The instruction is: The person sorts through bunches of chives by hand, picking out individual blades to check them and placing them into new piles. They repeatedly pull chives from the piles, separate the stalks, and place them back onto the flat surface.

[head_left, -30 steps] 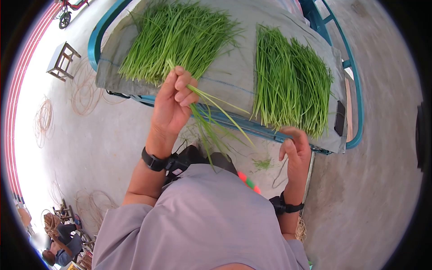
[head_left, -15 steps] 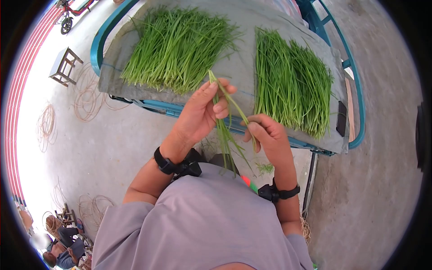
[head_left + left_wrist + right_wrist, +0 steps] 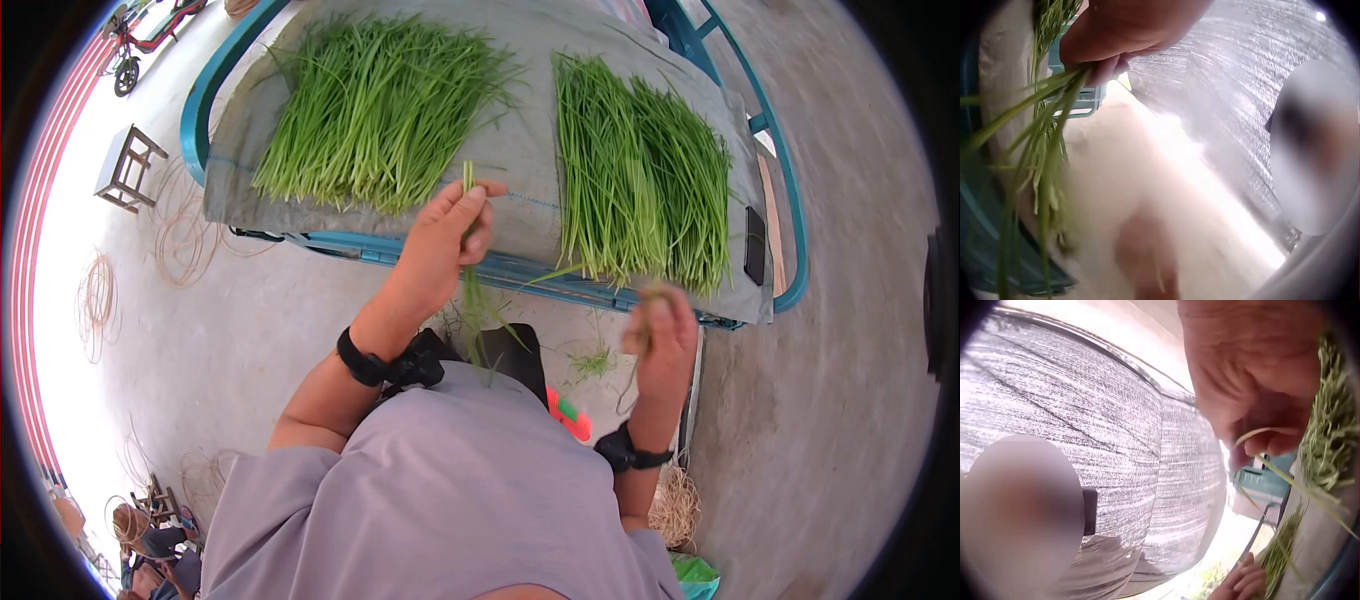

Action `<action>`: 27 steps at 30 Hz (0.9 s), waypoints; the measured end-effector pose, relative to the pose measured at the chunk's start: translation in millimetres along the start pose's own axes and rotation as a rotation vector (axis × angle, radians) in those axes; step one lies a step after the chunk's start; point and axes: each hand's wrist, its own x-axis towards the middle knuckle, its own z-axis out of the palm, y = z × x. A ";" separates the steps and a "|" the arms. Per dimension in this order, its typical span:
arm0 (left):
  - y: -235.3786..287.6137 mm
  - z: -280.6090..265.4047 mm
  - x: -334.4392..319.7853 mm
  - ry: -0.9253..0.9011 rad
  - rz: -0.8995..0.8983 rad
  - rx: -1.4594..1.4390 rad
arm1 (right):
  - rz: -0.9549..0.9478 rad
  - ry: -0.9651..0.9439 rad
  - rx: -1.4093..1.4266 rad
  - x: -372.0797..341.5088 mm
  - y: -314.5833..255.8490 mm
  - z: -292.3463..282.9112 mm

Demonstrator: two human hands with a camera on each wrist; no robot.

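Note:
In the head view my left hand [image 3: 445, 240] pinches a few green chives [image 3: 468, 175] upright, their pale cut ends above the thumb and their leaves hanging below. The left wrist view shows those long leaves [image 3: 1047, 125] trailing down from my fingers. My right hand [image 3: 665, 340], blurred, is apart to the right with its fingers curled. Seen from the right wrist, it pinches thin, yellowish chive leaves [image 3: 1266, 432]. Beyond the hands, a wide pile of chives [image 3: 370, 120] covers the left of the grey cloth, and a second pile [image 3: 640, 170] lies on the right.
The grey cloth [image 3: 530, 215] covers a blue metal cart bed with a raised rail [image 3: 790, 230]. A dark phone [image 3: 754, 245] lies at its right edge. Leaf scraps [image 3: 592, 362] are on the floor. A stool [image 3: 130, 168], wire coils [image 3: 97, 308] and a seated person are at left.
My left hand moved right from the left pile, holding its chives upright. My right hand came to the chives, took hold of leaves, and drew back to the right.

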 end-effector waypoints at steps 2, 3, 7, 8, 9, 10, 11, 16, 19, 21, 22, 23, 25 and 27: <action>1.3 4.2 -1.8 0.079 -0.026 0.283 | -0.107 0.318 -0.025 -18.3 4.2 -28.9; -0.2 7.0 -2.1 0.115 -0.042 0.423 | -0.153 0.472 -0.009 -27.7 6.4 -43.9; -36.6 2.0 10.1 0.030 0.167 0.946 | -0.100 0.916 -0.349 -63.2 15.5 -96.3; -38.8 5.8 10.0 -0.017 0.084 1.009 | -0.050 0.971 -0.389 -69.5 24.9 -114.7; -41.7 9.7 9.7 -0.064 -0.002 1.071 | -0.052 1.022 -0.626 -72.5 43.6 -133.5; -53.3 8.2 11.5 -0.091 0.025 1.096 | -0.052 1.064 -0.864 -74.6 68.8 -153.2; -72.0 2.2 15.1 -0.118 0.054 1.122 | -0.051 1.097 -1.102 -75.7 81.9 -162.9; -96.7 20.8 21.4 -0.063 0.046 1.203 | -0.004 0.672 -1.030 -54.3 76.2 -103.1; -104.0 23.5 28.9 -0.010 0.017 1.150 | -0.034 0.522 -0.664 -29.9 62.3 -52.5; -102.1 21.8 28.9 0.005 0.014 1.094 | -0.174 0.359 -0.646 -19.7 59.4 -38.2; -95.2 24.1 26.9 -0.017 0.025 1.078 | -0.150 0.301 -0.612 -15.0 53.4 -30.4; -86.4 26.3 22.7 -0.038 0.035 1.061 | -0.126 0.242 -0.576 -11.0 44.9 -22.2; -66.1 33.8 12.9 -0.099 0.027 1.017 | -0.149 0.135 -0.585 -0.7 35.3 -8.6; -47.7 42.7 4.2 -0.175 -0.004 0.960 | -0.249 0.035 -0.676 14.1 29.1 3.1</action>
